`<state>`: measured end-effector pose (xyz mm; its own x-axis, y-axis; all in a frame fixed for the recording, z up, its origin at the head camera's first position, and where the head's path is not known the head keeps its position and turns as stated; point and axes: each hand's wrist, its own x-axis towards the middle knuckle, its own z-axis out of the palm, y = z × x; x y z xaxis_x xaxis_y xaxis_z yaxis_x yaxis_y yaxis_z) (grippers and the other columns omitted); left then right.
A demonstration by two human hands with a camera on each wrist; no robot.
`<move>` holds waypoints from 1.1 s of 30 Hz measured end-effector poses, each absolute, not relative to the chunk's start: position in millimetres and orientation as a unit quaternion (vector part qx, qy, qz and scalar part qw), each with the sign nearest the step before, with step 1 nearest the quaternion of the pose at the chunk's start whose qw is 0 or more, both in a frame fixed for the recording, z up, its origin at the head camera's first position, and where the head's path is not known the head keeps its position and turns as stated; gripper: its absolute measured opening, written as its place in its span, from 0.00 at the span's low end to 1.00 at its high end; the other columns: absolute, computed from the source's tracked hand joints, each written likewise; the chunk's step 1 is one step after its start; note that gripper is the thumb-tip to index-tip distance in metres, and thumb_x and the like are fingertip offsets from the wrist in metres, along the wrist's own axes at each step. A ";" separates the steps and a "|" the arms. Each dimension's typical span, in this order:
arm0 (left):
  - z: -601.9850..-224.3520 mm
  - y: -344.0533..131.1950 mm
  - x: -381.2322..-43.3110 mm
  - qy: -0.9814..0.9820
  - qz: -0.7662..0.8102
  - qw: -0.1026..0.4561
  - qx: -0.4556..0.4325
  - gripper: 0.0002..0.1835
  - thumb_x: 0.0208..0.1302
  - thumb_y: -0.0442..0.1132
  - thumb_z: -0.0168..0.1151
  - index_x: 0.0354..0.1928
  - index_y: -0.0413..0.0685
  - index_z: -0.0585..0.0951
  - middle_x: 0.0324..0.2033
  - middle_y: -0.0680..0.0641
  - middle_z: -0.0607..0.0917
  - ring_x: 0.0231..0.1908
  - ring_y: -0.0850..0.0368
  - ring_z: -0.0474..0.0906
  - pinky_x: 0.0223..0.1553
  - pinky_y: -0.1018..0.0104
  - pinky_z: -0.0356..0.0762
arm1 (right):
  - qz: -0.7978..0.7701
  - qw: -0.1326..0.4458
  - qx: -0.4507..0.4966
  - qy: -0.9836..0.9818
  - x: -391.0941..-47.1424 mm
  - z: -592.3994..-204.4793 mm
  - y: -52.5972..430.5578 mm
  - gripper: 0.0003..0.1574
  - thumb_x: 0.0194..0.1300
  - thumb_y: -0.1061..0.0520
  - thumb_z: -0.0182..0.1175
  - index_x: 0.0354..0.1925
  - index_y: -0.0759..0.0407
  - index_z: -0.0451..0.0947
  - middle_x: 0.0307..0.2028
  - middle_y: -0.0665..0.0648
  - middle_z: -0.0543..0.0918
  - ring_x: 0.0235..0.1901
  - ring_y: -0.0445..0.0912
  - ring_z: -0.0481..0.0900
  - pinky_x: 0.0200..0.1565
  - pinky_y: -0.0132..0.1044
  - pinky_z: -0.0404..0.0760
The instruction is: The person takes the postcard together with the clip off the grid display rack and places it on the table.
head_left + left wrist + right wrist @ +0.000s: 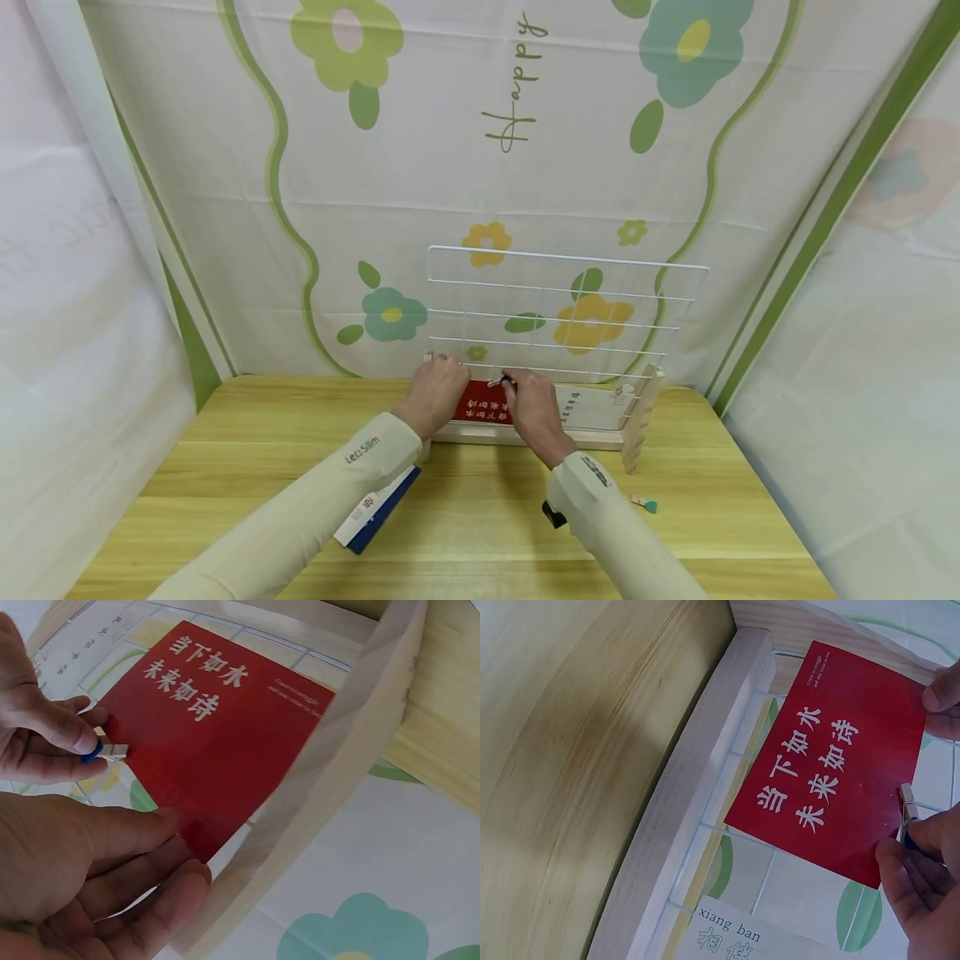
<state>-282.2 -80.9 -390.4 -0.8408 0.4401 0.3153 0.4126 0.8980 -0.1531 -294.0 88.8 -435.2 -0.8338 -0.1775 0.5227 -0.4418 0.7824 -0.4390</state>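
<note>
A red card (225, 742) with white lettering lies against the white wire grid (555, 317) in its wooden stand. My left hand (438, 392) pinches the card's corner between thumb and fingers, close to the wooden side piece (315, 780). My right hand (536, 408) pinches a small wooden clothespin (114, 751) with a blue decoration at the card's edge. In the right wrist view the clothespin's tip overlaps that edge. A white card (596, 406) with black writing is on the grid to the right, under a clip (624, 390) near the stand's right side.
White and blue cards (378, 508) lie on the wooden table (247, 467) below my left forearm. Another clothespin (643, 503) with a teal heart lies on the table at the right. Flower-printed fabric (465, 183) rises behind the grid, with more fabric at both sides.
</note>
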 end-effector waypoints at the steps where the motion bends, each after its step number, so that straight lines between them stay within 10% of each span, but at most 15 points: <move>1: -391.0 -81.0 -282.5 -0.957 0.042 0.178 -0.223 0.06 0.52 0.25 0.69 0.28 0.44 0.86 0.25 0.46 0.87 0.28 0.52 0.83 0.30 0.60 0.85 | 0.281 0.234 0.168 -0.915 -294.4 -435.1 88.8 0.11 0.65 0.64 0.63 0.45 0.65 0.85 0.38 0.61 0.89 0.30 0.47 0.87 0.31 0.36 0.85; 33: -391.4 -86.6 -286.9 -0.964 -0.008 0.144 -0.226 0.05 0.57 0.24 0.67 0.29 0.40 0.86 0.26 0.44 0.87 0.28 0.53 0.85 0.30 0.64 0.85 | 0.250 0.226 0.185 -0.923 -292.8 -423.7 98.1 0.05 0.64 0.63 0.65 0.34 0.58 0.88 0.29 0.54 0.89 0.26 0.43 0.84 0.30 0.37 0.83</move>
